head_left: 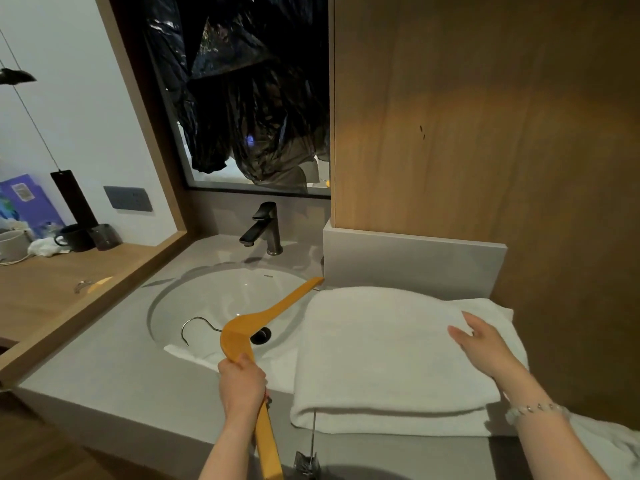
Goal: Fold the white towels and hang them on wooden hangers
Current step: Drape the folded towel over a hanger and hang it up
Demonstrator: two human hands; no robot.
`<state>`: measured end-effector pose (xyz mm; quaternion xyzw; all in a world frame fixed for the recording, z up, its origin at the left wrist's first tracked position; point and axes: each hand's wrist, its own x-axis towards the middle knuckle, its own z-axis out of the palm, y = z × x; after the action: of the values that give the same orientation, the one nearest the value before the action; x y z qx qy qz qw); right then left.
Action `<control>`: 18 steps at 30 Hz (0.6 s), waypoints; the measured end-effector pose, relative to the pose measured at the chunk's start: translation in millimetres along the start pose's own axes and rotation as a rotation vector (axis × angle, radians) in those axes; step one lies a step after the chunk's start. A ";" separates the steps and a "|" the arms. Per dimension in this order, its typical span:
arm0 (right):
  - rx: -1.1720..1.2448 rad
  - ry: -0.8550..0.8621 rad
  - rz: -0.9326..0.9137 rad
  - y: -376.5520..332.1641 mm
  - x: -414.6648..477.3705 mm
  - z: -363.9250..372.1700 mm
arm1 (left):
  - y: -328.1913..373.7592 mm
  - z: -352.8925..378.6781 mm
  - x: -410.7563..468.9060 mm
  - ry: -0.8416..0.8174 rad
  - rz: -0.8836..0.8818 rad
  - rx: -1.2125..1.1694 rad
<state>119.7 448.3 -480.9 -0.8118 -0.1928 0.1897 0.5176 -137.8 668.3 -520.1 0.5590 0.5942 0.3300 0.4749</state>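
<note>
We have the folded white towel [391, 358] lying on the grey surface [104, 368] just right of the sink basin [166, 306], its far edge near the low backsplash. It looks thick and soft, so we judge it will sag and slip open if lifted by one corner. It is better taken under the folded near edge, or with a flat palm on either side, and draped at its middle.

Our right hand [485, 348] is released, fingers straight, over the towel's right part (whether it presses or only hovers, we cannot tell). Our left hand [242, 379] grasps one arm of the wooden hanger [256, 327]. The hanger is stiff, light and smooth, and probably slippery under terry cloth. Its metal hook [195, 329] hangs over the basin, and its far arm reaches to the towel's far left corner.

In the way are the black faucet [265, 230] behind the basin, the wooden wall panel [485, 133] close on the right, and a metal clip [306, 459] dangling at the surface's front edge, which could snag the cloth. More white cloth [609, 445] lies at the lower right. A dark mug [71, 237] sits well apart on the wooden shelf to the left.
</note>
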 end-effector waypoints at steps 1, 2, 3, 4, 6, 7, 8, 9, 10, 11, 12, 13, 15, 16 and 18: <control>-0.013 0.019 0.009 0.5 0.7 -11.2 | -0.3 1.9 -0.3 -0.007 -0.009 -0.002; -0.032 0.039 0.015 1.5 1.8 -21.6 | -1.2 4.0 -0.6 -0.015 -0.024 -0.010; -0.045 0.057 0.027 3.7 3.9 -30.5 | -1.7 5.8 -1.6 -0.018 -0.037 -0.021; -0.043 0.067 0.039 5.3 6.1 -37.0 | -2.1 7.5 -3.1 -0.017 -0.049 -0.025; -0.041 0.083 0.050 4.7 7.7 -42.3 | -2.3 10.3 -7.2 0.000 -0.059 -0.028; -0.041 0.091 0.058 4.7 8.1 -43.4 | -2.3 11.5 -9.2 0.010 -0.058 -0.032; -0.030 0.083 0.066 4.3 8.0 -43.5 | -2.3 12.2 -10.9 0.019 -0.052 -0.038; -0.014 0.064 0.088 4.9 8.3 -43.6 | -1.2 12.3 -13.0 0.027 -0.045 -0.049; 0.002 0.027 0.106 6.2 8.7 -44.0 | 0.4 12.2 -15.0 0.034 -0.035 -0.058; 0.010 -0.025 0.136 7.3 8.8 -43.4 | 2.3 11.8 -17.2 0.041 -0.023 -0.062; 0.030 -0.078 0.168 6.8 9.2 -41.3 | 4.3 11.4 -19.5 0.052 -0.009 -0.062; 0.041 -0.114 0.200 5.6 9.5 -38.3 | 6.3 11.3 -21.9 0.062 0.003 -0.061; 0.069 -0.124 0.234 3.1 11.9 -28.8 | 8.9 11.6 -26.3 0.076 0.027 -0.051; 0.065 -0.110 0.221 2.5 13.1 -23.8 | 10.1 11.8 -29.3 0.079 0.031 -0.050; 0.002 -0.037 0.147 2.8 13.9 -17.5 | 10.6 11.7 -33.0 0.082 0.024 -0.050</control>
<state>140.8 440.9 -478.1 -0.8195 -0.1422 0.2423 0.4996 -125.7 636.0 -507.8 0.5401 0.5981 0.3729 0.4599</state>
